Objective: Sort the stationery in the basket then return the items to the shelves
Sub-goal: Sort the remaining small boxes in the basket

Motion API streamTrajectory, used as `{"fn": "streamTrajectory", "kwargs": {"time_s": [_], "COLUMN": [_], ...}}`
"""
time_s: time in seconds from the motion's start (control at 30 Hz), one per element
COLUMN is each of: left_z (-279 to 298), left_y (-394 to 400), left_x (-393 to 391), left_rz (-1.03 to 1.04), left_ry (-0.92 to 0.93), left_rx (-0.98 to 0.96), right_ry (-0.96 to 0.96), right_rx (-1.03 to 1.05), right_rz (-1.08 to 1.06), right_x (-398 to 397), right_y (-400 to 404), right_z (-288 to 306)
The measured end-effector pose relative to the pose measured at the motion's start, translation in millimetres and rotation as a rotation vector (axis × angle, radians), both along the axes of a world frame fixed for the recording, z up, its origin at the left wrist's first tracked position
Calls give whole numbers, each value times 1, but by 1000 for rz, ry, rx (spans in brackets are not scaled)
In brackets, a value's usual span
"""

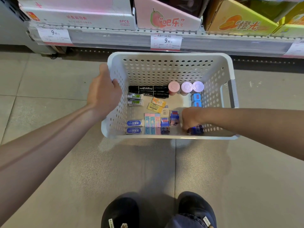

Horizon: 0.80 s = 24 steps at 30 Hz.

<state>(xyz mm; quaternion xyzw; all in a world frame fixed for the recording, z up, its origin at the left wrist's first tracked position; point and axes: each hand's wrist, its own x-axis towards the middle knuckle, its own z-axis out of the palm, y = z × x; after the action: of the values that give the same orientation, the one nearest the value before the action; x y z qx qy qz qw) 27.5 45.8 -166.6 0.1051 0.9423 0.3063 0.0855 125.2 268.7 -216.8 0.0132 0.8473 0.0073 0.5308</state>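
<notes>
1. The basket (171, 69) is set on the floor (82, 162) at 12 o'clock.
2. Its 9 o'clock rim is gripped by the left hand (103, 92).
3. A blue packet (196, 130) at its 5 o'clock corner is gripped by the right hand (191, 118).

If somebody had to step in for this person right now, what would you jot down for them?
Left hand grips the left rim of the white basket, which sits on the floor by the shelf.
Right hand is inside, holding a dark blue packet at the near right corner.
Done: black markers, erasers and round pastel tubs lie grouped.
Left: place this packet, then return everything to the shelves.
</notes>
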Motion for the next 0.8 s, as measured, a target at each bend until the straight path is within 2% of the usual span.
{"fn": "streamTrajectory", "kwargs": {"time_s": [0.13, 0.27, 0.37, 0.43, 0.53, 0.67, 0.8], "left_z": [-1, 0, 1, 1, 1, 2, 2], "left_y": [0, 1, 1, 1, 2, 3, 2], "left_x": [0, 1, 1, 1, 1, 1, 1], "left_rz": [8, 11, 12, 12, 15, 23, 25], "left_ry": [-9, -24, -22, -18, -10, -6, -1], "left_rx": [-1, 11, 9, 3, -11, -25, -40], "right_ry": [-116, -83, -57, -33, 30, -36, -96], "right_rx": [32, 72, 20, -108, -315, -479, -543], "right_rz": [71, 222, 224, 125, -133, -535, -672], "right_x": [-2, 4, 1, -6, -17, -21, -23], "right_y": [8, 5, 7, 12, 22, 29, 31], "right_z": [4, 6, 6, 10, 15, 15, 13]}}
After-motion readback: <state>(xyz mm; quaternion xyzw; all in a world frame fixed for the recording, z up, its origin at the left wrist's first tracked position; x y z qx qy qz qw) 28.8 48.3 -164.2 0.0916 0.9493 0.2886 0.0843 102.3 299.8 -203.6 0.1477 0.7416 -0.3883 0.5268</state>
